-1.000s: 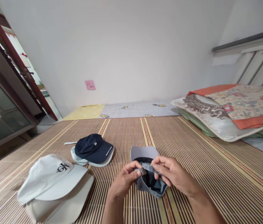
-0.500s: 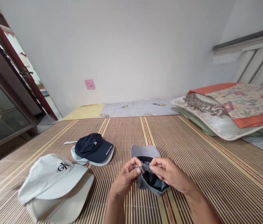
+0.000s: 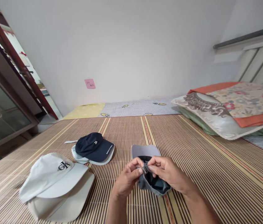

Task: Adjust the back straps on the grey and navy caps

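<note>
A grey baseball cap (image 3: pixel 145 151) lies upside down on the striped mat, its brim pointing away from me and its dark inside showing. My left hand (image 3: pixel 129 175) pinches the cap's back strap near a small metal buckle (image 3: pixel 145 169). On the other side of the buckle, my right hand (image 3: pixel 165 169) has thumb and fingers closed on the same strap. Both hands meet over the cap's opening, fingertips nearly touching. Part of the strap is hidden behind the fingers.
To the left, a white cap (image 3: pixel 48 175) sits on a beige cap (image 3: pixel 75 199). Beyond them a navy cap (image 3: pixel 91 144) rests on a light blue cap (image 3: pixel 81 158). Pillows (image 3: pixel 210 118) lie at the back right on the bamboo mat (image 3: pixel 113 193). A wall (image 3: pixel 131 56) stands behind.
My right hand has shifted slightly left, bringing its fingertips closer to the left ones at the buckle. The other caps have stayed where they were.
</note>
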Tool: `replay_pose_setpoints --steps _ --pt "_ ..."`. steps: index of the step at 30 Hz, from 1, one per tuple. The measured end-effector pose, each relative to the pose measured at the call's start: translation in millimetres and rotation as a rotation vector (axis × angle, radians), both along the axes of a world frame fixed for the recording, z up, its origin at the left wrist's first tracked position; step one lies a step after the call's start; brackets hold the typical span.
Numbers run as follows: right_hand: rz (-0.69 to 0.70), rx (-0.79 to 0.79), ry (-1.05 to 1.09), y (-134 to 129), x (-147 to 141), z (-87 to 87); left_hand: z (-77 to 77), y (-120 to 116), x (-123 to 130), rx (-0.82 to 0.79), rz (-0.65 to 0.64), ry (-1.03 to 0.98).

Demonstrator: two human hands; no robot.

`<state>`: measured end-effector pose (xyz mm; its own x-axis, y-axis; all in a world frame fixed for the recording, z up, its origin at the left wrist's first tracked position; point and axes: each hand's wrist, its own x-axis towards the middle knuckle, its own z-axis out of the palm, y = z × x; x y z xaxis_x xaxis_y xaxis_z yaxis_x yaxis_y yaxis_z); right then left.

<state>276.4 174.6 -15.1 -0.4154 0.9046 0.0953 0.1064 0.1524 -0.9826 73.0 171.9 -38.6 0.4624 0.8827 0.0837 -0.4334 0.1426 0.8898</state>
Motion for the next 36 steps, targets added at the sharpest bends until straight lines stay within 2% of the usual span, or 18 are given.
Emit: replay_pose_setpoints --steps 16,26,36 --pt "0.089 0.019 -0.026 -6 5 11.7 -3.2 -1 3 -0.047 -0.001 -0.070" --pt "0.044 0.073 0.030 -6 2 14.9 -0.8 -1 8 -0.033 -0.049 -0.026" --pt "0.053 -0.033 0.110 -6 -3 8.0 -5.0 2 15 -0.040 -0.016 -0.092"
